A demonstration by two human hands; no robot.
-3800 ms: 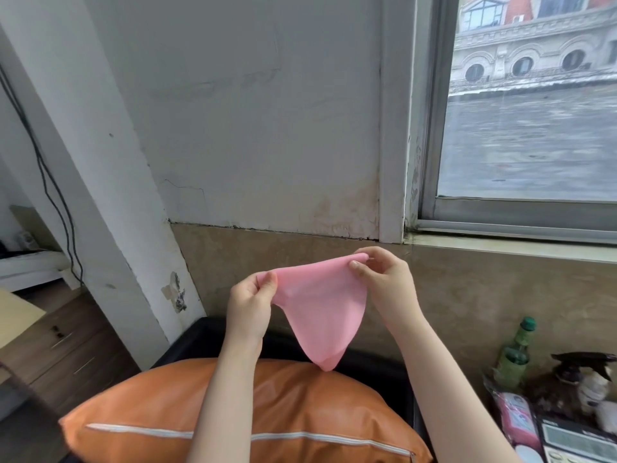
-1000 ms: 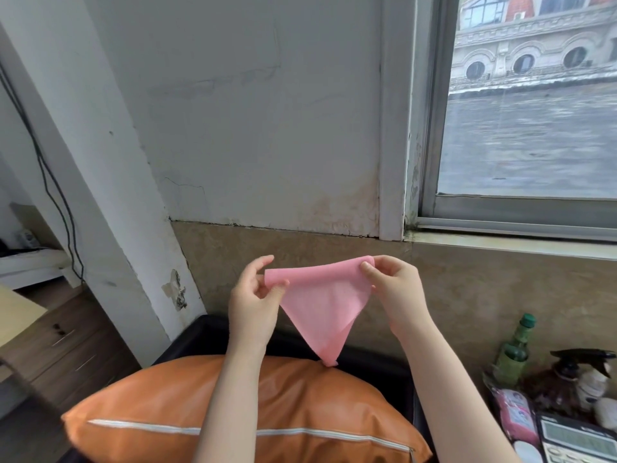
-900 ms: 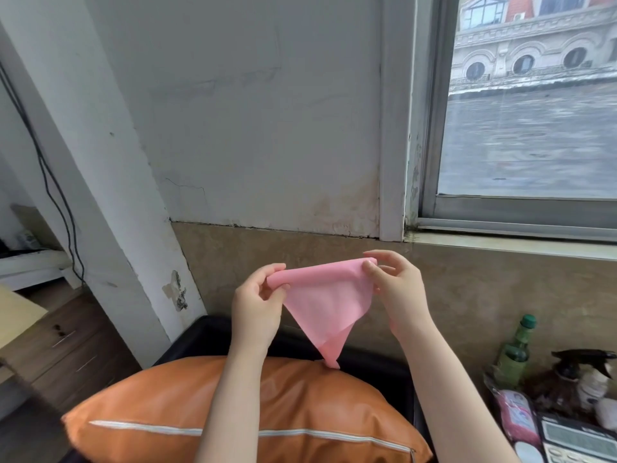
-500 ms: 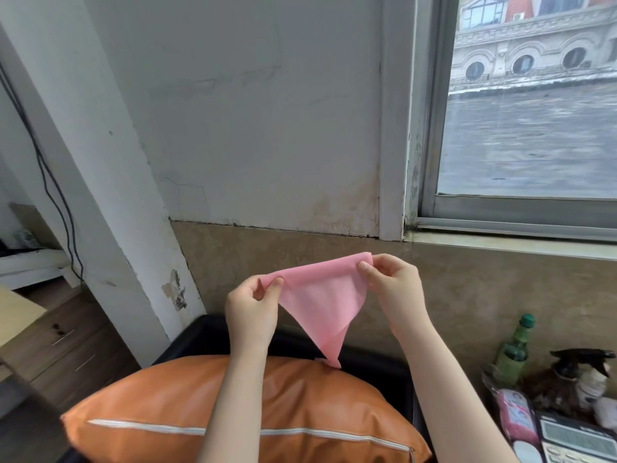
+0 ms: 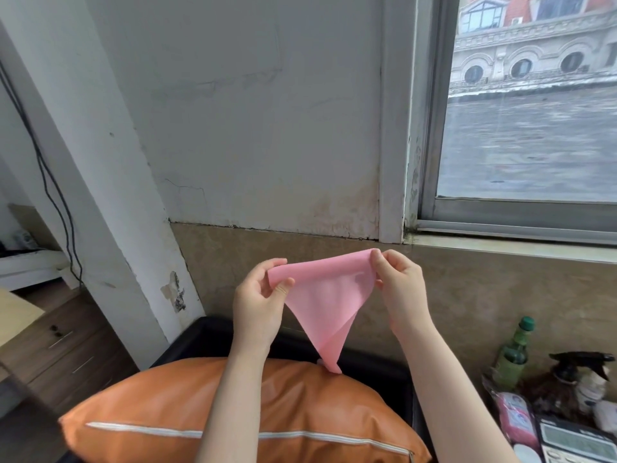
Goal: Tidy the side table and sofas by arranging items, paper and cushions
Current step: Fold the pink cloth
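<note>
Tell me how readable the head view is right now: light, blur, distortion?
Head view: soft, even daylight from the window, no glare; both hands, left hand and right hand, and the pink paper are sharp; wide-angle bending curves the pillar at left; the side-table clutter at the bottom right is dim and soft.

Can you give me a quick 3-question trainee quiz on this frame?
1. True or false: both hands pinch the pink sheet.
2. Its lower tip hangs just above: A) green bottle B) orange cushion C) windowsill?
3. Which hand is nearer the window?

Key:
1. True: left hand and right hand each pinch a top corner.
2. B, the orange cushion, not the green bottle.
3. Right hand, nearer the window.
</note>
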